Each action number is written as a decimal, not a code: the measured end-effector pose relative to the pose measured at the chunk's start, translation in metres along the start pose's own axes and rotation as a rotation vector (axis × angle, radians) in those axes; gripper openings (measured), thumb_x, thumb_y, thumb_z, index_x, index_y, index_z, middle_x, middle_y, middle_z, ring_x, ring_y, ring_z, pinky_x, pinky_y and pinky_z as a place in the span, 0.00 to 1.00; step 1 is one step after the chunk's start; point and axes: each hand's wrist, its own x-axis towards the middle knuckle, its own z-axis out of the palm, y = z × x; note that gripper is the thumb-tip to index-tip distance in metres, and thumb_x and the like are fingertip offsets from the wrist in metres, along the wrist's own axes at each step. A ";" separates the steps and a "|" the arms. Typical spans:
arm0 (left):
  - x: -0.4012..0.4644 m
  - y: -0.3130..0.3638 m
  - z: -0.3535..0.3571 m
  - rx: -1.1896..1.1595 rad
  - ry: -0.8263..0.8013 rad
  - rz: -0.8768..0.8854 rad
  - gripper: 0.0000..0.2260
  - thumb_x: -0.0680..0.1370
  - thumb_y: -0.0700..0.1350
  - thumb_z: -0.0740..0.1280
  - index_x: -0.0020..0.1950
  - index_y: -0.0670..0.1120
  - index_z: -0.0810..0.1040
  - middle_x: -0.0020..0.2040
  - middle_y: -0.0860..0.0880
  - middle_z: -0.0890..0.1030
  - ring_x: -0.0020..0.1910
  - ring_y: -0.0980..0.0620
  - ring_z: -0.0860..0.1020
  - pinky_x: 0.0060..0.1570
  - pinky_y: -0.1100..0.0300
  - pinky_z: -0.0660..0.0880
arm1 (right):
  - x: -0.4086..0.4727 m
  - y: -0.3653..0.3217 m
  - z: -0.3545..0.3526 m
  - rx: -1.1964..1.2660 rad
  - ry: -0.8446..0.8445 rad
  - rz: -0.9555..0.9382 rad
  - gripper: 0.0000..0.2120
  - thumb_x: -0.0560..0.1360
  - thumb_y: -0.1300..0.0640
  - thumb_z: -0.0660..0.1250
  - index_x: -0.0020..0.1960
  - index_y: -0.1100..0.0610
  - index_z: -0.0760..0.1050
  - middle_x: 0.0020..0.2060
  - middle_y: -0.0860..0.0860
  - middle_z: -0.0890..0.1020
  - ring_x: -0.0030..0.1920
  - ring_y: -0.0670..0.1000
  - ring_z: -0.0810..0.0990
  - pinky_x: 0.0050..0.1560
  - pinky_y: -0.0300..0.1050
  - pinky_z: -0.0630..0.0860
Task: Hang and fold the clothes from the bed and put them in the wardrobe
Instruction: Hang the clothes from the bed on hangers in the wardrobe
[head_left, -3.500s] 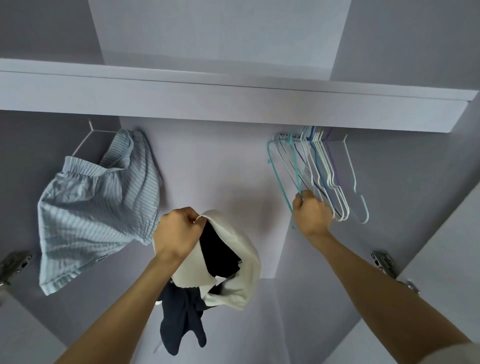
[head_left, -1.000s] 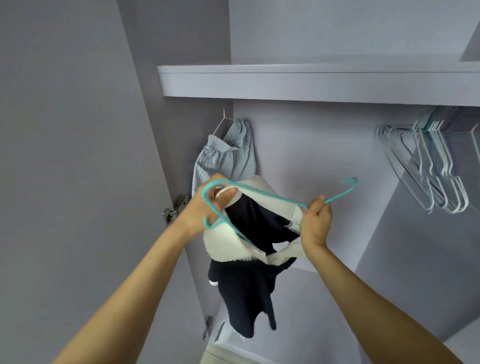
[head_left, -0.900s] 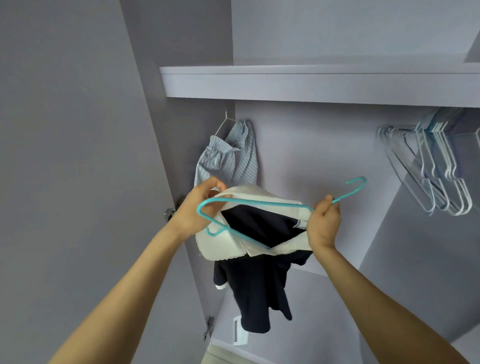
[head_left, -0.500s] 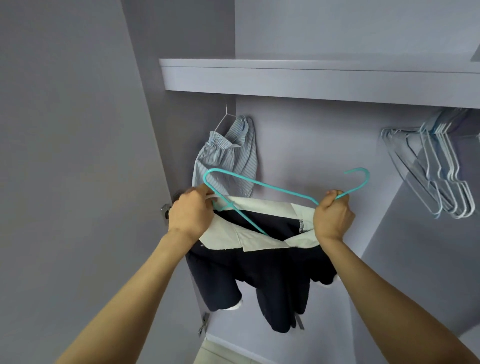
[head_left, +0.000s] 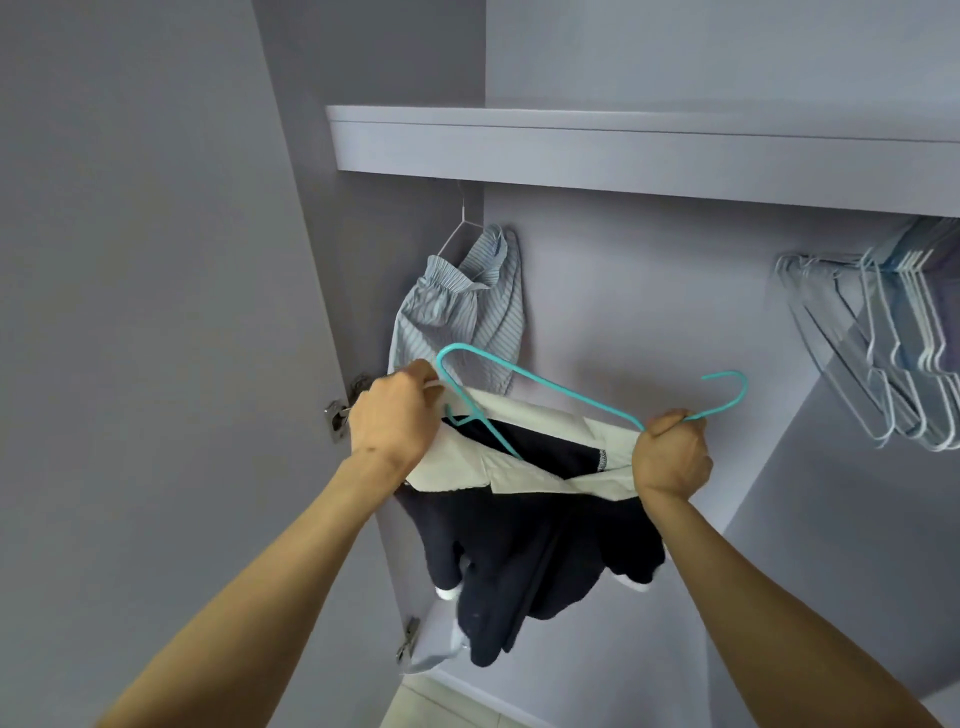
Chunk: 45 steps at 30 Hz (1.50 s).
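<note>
Navy garment (head_left: 524, 551) with white lining at its opening: held up inside the open wardrobe, stretched between both hands, dark fabric hanging down below them.
Wardrobe door (head_left: 145, 312): open, far left, with two metal hinges on its inner edge.
Left hand (head_left: 395, 421): fingers curled round the left edge of the white lining, beside the hanger's rounded end.
Striped pale-blue garment (head_left: 462, 317): hung on a white hanger under the shelf (head_left: 623, 145), behind the left hand.
Teal wire hanger (head_left: 545, 387): lies slanted across the garment's opening, one arm dipping inside it, hook pointing up to the right.
Right hand (head_left: 670, 452): closed in a fist on the hanger's neck and the right edge of the lining.
Empty hangers (head_left: 893, 343): pale bunch, hung under the shelf at far right, well apart from the hands.
</note>
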 end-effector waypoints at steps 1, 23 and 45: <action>-0.002 -0.003 0.001 0.013 0.007 -0.007 0.09 0.79 0.43 0.59 0.55 0.44 0.76 0.48 0.42 0.81 0.47 0.37 0.76 0.44 0.51 0.72 | 0.005 -0.002 0.000 -0.005 0.024 -0.023 0.18 0.81 0.58 0.50 0.49 0.72 0.71 0.40 0.69 0.79 0.40 0.68 0.78 0.45 0.57 0.71; 0.019 -0.012 0.021 -0.935 0.071 -0.734 0.06 0.75 0.35 0.63 0.51 0.39 0.77 0.36 0.45 0.74 0.35 0.47 0.72 0.38 0.59 0.69 | 0.008 0.000 -0.025 0.113 -0.322 -0.388 0.12 0.78 0.54 0.59 0.46 0.62 0.74 0.34 0.52 0.76 0.36 0.56 0.75 0.47 0.51 0.72; 0.024 -0.044 0.030 -0.911 0.252 -0.713 0.05 0.77 0.39 0.63 0.53 0.41 0.75 0.47 0.42 0.76 0.45 0.46 0.72 0.47 0.54 0.71 | 0.002 -0.024 -0.027 0.345 -0.747 -0.387 0.05 0.78 0.63 0.62 0.49 0.58 0.76 0.42 0.44 0.79 0.43 0.37 0.76 0.46 0.33 0.68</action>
